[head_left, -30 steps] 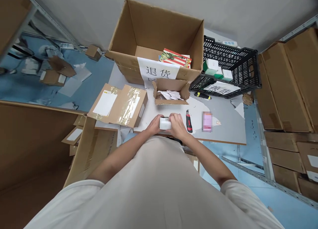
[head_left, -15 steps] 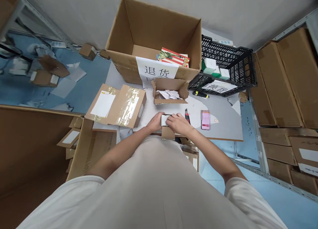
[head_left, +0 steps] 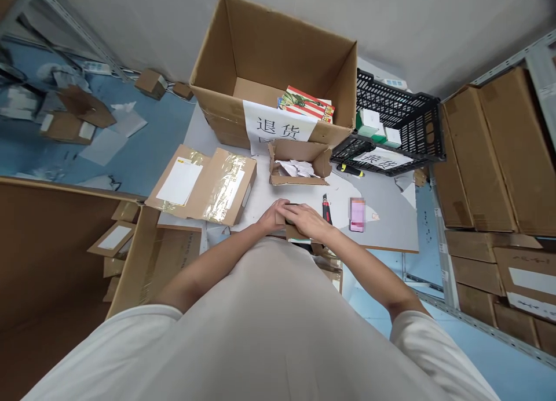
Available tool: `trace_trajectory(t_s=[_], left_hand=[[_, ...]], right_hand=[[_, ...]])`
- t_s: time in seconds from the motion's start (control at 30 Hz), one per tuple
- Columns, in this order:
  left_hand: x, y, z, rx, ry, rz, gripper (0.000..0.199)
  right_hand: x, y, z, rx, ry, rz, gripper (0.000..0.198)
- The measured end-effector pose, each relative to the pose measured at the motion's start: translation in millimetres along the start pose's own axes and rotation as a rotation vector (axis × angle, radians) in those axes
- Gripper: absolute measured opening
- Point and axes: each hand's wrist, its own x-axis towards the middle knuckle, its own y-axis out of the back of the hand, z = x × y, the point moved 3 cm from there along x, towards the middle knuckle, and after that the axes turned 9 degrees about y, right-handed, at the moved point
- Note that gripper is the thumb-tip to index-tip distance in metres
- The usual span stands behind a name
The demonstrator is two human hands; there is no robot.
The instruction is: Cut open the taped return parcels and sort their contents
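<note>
At the table's front edge, close to my shirt, is a small cardboard box (head_left: 293,232). My left hand (head_left: 271,217) grips it from the left side, fingers curled against it. Across its top lies my right hand (head_left: 307,220), with the fingers wrapped over the far part and hiding much of it. A thin pale, greenish edge shows at the box's near end. A red and black box cutter (head_left: 326,210) lies just right of my right hand. Beyond the hands stands an open carton (head_left: 299,181) with crumpled white paper (head_left: 297,168) inside.
Behind stands a large open carton (head_left: 223,114) holding a colourful printed pack (head_left: 306,104). A black crate (head_left: 423,128) with green-white boxes is to its right. Taped parcels (head_left: 204,186) lie left; a phone (head_left: 357,214) and a yellow-black cutter (head_left: 350,170) lie right.
The white surface seen inside the small box is now covered, and its flap no longer hangs toward me. My right hand has moved further over the top. The view has shifted slightly.
</note>
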Motion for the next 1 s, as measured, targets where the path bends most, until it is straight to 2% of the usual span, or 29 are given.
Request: trace_trajectory(t_s=[0.07,0.13,0.27,0.43,0.57,0.67,0.77,0.83,0.93,1.0], left_hand=[[1.2,-0.5,0.0,-0.001,0.009,0.004,0.069],[1.9,-0.8,0.0,0.005,0.006,0.019,0.071],[1.0,-2.9,0.6,0.022,-0.02,0.016,0.07],[-1.4,-4.4,4.3,0.057,-0.037,0.036,0.065],[3.5,-9.4,9.0,0.059,-0.033,0.025,0.075],[11.5,-13.4,9.0,0.024,0.021,0.031,0.082],[16.2,-12.7,3.5,-0.036,0.042,0.018,0.076],[15.7,-9.2,-2.2,-0.067,0.037,0.006,0.074],[12.4,-3.1,-10.5,-0.076,0.092,0.004,0.074],[10.6,-0.8,-12.9,-0.068,0.127,0.003,0.077]], right_hand=[[1.1,-5.1,6.7,0.053,-0.082,0.022,0.034],[1.2,-7.1,12.5,0.042,-0.105,0.02,0.027],[6.1,-3.5,8.8,-0.135,0.04,-0.086,0.025],[13.9,-1.3,-3.5,-0.422,0.023,-0.206,0.026],[11.8,1.6,2.2,-0.451,0.09,-0.22,0.029],[9.8,10.6,14.3,-0.422,0.144,-0.265,0.029],[11.3,28.2,19.0,-0.405,0.193,-0.287,0.028],[12.6,47.0,15.2,-0.344,0.191,-0.267,0.038],[7.3,90.3,1.3,-0.202,0.155,-0.165,0.059],[-5.9,127.0,-10.1,-0.116,0.126,-0.066,0.066]])
